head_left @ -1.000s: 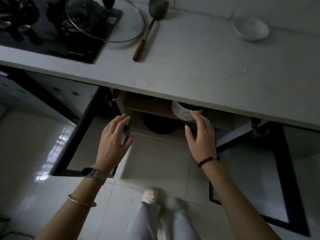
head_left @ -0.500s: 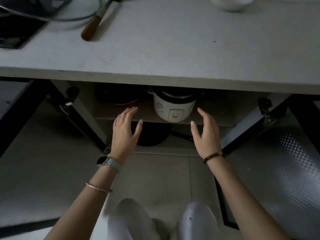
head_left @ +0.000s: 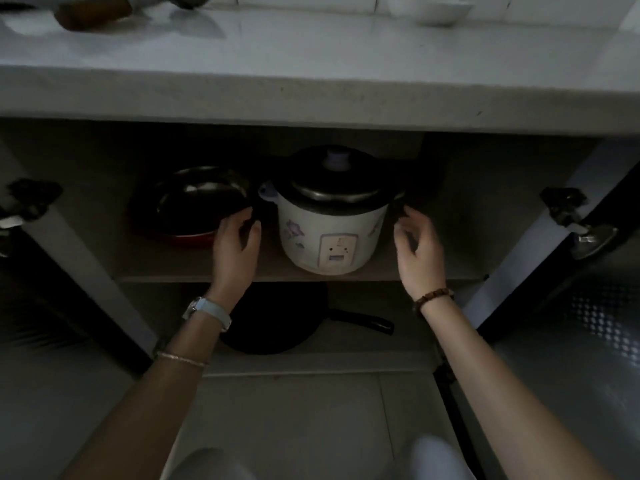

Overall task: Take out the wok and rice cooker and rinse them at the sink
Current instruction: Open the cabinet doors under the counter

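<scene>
Head view, standing behind the crouching person: closest are two pale knees, then both bare forearms stretching into the open cupboard under the table [head_left: 311,98]. The left hand [head_left: 235,247], with a watch [head_left: 207,311] on its wrist, has its fingers [head_left: 239,220] loosely curled and holding nothing. The right hand [head_left: 420,254], above a bead bracelet [head_left: 434,299], has its fingers [head_left: 410,220] spread and slightly bent, also holding nothing. Below both wrists, on the cupboard floor, lies a black pan [head_left: 277,323] with a long handle pointing right, probably the wok. Between the two sets of fingers, on the shelf [head_left: 433,270], stands the rice cooker [head_left: 332,233], white with its dark lid on. The right fingers are just beside its flank and the left ones a little apart from it. I cannot tell whether either touches. Just left of the left fingers sits a red-sided pan [head_left: 194,206]. Far above, on the table, are a white bowl [head_left: 429,10] and a wooden handle [head_left: 93,12]. As I judge it, the task has barely begun: the doors are open, but nothing is lifted out, and all the rinsing remains.
</scene>
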